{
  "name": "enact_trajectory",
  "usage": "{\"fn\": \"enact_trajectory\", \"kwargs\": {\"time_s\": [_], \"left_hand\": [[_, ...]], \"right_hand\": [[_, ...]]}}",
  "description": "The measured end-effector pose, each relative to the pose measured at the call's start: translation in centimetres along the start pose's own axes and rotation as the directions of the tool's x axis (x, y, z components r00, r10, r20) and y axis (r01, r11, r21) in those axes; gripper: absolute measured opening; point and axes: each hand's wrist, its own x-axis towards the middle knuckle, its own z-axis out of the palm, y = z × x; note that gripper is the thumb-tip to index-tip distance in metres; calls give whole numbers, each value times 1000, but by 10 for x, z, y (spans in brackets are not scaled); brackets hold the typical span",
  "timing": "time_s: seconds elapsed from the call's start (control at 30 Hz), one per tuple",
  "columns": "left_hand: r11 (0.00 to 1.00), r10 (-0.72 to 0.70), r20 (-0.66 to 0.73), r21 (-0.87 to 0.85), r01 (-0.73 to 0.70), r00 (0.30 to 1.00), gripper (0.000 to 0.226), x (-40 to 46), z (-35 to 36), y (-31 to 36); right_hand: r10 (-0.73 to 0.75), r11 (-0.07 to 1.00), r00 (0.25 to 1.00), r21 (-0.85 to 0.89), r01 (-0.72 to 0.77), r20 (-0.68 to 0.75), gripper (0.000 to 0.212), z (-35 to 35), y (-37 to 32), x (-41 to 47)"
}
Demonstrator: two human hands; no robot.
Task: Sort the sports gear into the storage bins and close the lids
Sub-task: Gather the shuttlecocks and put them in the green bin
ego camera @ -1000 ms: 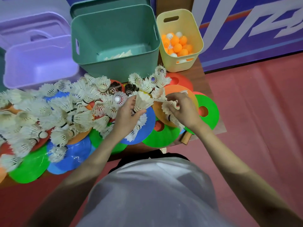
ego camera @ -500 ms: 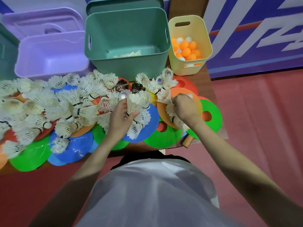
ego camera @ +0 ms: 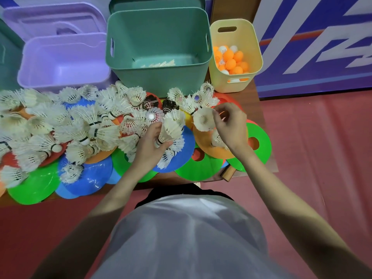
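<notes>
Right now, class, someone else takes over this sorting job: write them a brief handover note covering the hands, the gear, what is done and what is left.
Left hand grips a stack of shuttlecocks. Right hand pinches one shuttlecock by its feathers.
Done: ping-pong balls sit in the yellow bin; a few shuttlecocks lie in the green bin.
Left: the shuttlecock pile, the flat cones, the purple bin showing nothing inside, and all lids.

Red floor (ego camera: 322,148), brown wooden table (ego camera: 259,109), blue wall banner (ego camera: 314,37) (white lettering, red stripe)
</notes>
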Motion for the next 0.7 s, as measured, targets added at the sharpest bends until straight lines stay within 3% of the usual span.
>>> {"fn": "enact_trajectory", "kwargs": {"time_s": [0.17,0.27,0.4,0.5,0.7], "left_hand": [[1000,4,8,24,-4,1000,59,2,2,2],[998,15,31,64,-17,999,59,2,-1,1],[998,19,16,59,-20,1000,60,1,-7,-1],[1000,-3,8,22,3,1000,59,2,-13,-1],[996,-7,155,-86,21,988,73,8,-22,0]], "right_hand": [[107,929,986,341,-145,128,14,4,-18,-2],[108,924,976,343,-168,187,21,9,-24,0],[84,915,983,379,-141,162,14,11,-30,4],[64,897,974,415,-152,219,9,18,-35,4],[115,894,925,368,-256,363,7,56,-40,-9]]}}
